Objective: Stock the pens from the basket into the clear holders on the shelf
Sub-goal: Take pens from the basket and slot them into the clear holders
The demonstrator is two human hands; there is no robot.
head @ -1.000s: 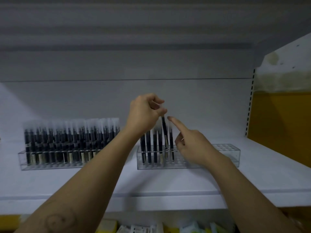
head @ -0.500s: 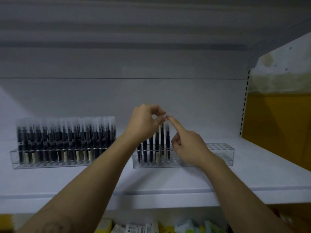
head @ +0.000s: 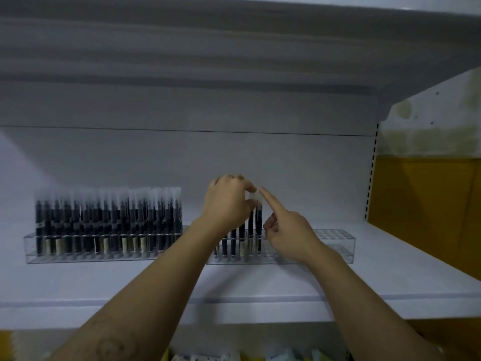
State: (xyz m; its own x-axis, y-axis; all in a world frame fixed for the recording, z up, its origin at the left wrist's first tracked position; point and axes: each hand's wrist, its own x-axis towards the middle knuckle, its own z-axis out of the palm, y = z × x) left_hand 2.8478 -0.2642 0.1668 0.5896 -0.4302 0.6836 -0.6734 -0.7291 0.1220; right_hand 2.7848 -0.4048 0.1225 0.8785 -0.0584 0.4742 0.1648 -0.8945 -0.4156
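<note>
Pinching the frosted cap of a dark pen (head: 253,198) between thumb and curled fingers, the left hand (head: 229,201) holds it upright at the left end of the right holder (head: 338,243). Its lower end looks seated in a slot beside the few pens (head: 233,241) standing there. The right hand (head: 289,235) points its index finger straight, tip touching the cap's top, with the other fingers folded in and nothing visible in them. The left holder (head: 104,252), further along the shelf (head: 260,287), is packed full; the basket is out of view.

Such a pen is probably light, stiff and smooth, so it needs little force. A cap may slip off if pulled, so the barrel just below the cap seems the safer grip. The clear rack looks light too, and a sideways nudge could shift it or tip its neighbours.
</note>
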